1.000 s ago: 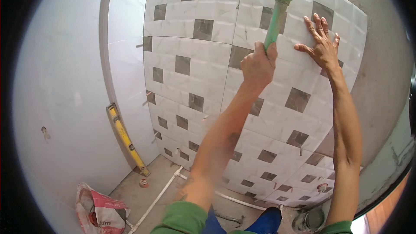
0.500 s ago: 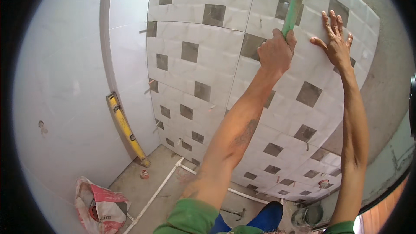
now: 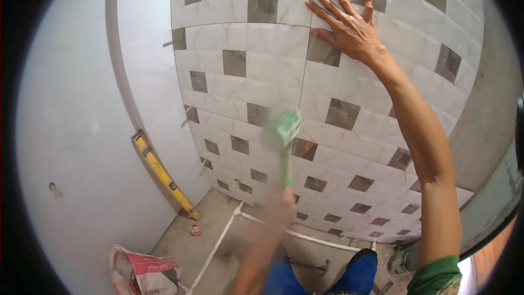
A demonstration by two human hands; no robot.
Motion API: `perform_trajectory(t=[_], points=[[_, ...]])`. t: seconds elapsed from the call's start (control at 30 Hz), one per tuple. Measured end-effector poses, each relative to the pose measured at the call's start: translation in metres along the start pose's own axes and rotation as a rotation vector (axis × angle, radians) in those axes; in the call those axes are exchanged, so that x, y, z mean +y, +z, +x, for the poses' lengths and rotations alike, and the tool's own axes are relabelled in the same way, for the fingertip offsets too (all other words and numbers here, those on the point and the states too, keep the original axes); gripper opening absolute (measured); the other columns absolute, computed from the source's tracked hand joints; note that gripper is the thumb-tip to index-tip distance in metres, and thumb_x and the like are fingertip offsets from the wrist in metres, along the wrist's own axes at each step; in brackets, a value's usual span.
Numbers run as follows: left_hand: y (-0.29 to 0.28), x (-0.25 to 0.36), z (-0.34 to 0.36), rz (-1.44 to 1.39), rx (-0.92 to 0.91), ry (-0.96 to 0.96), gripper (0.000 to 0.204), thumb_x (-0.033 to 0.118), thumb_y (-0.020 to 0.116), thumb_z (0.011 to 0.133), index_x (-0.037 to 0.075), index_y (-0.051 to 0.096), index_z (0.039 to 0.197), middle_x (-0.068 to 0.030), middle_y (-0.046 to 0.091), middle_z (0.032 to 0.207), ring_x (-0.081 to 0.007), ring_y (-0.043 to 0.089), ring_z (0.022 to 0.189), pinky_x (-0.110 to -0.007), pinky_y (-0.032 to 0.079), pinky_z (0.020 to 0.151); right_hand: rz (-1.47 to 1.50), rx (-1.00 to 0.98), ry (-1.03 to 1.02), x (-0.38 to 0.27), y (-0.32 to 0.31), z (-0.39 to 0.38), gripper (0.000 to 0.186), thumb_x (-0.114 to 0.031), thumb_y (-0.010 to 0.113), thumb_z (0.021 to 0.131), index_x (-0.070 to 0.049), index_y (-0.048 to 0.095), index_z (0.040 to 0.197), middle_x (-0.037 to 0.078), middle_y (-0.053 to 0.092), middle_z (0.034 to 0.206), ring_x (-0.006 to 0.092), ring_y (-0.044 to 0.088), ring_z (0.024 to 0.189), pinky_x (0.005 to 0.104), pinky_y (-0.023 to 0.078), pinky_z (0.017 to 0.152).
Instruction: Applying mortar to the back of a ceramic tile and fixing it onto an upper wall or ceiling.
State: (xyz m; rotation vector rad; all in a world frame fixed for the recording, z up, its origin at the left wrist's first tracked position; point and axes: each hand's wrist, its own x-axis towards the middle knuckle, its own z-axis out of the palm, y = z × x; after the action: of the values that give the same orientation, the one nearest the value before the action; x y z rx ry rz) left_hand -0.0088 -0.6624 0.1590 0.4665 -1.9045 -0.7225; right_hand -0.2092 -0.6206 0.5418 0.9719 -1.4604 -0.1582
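Note:
My left hand, smeared by motion, is closed round the handle of a green-headed mallet in front of the tiled wall. The mallet's head is blurred too, so I cannot tell whether it touches the wall. Higher up, my right hand lies flat with fingers spread on a white marbled wall tile with grey squares. Its fingertips reach the upright joint between two large tiles, and its thumb lies over a grey square.
A yellow spirit level leans against the plain left wall. On the floor are a red-and-white bag, a small red roll, white pipes and a dark hammer. Small spacers stick out of the tile joints. Bare cement borders the tiles at right.
My left hand has swung the mallet down and to the left from high on the wall. My right hand has slid left along the tiles to the joint.

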Motion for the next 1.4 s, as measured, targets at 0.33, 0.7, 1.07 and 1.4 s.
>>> perform_trajectory(t=[0.33,0.7,1.07,1.4], points=[[-0.006,-0.013,-0.049,-0.253,-0.086,-0.039,0.033,0.024,0.041,0.088,-0.006,0.047,0.074,-0.0141,0.05,0.051,-0.0247,0.054,0.044,-0.035,0.044,0.045,-0.007,-0.157,-0.032,0.014,-0.018,0.012,0.059,-0.059,0.046,0.087,-0.034,0.037,0.139,-0.012,0.027,0.15,0.0109,0.022,0.139,0.0567,0.016,0.104],[-0.01,0.002,-0.078,-0.44,-0.183,-0.5,0.036,0.027,0.04,0.09,-0.006,0.052,0.086,-0.009,0.052,0.046,-0.0251,0.057,0.043,-0.035,0.044,0.042,-0.013,-0.177,0.221,0.058,-0.046,0.121,0.119,-0.072,0.075,0.045,-0.028,0.026,0.145,-0.011,0.019,0.152,0.0134,0.014,0.141,0.0646,0.026,0.103],[0.011,-0.009,-0.031,-0.17,-0.017,0.094,0.036,0.03,0.038,0.092,-0.004,0.049,0.085,-0.0143,0.051,0.053,-0.0242,0.054,0.046,-0.038,0.041,0.042,0.008,-0.142,0.178,0.071,-0.042,0.106,0.112,-0.074,0.07,0.054,-0.025,0.027,0.145,-0.007,0.017,0.153,0.0138,0.012,0.142,0.058,0.025,0.103],[0.024,0.129,0.187,-0.29,0.085,0.313,0.021,0.028,0.048,0.093,0.007,0.052,0.092,-0.0136,0.054,0.062,-0.0381,0.054,0.051,-0.045,0.043,0.046,-0.128,-0.197,0.312,0.172,-0.091,-0.055,0.107,-0.073,0.068,0.057,-0.029,0.026,0.146,-0.008,0.022,0.153,0.0168,0.018,0.141,0.0493,0.026,0.102]])
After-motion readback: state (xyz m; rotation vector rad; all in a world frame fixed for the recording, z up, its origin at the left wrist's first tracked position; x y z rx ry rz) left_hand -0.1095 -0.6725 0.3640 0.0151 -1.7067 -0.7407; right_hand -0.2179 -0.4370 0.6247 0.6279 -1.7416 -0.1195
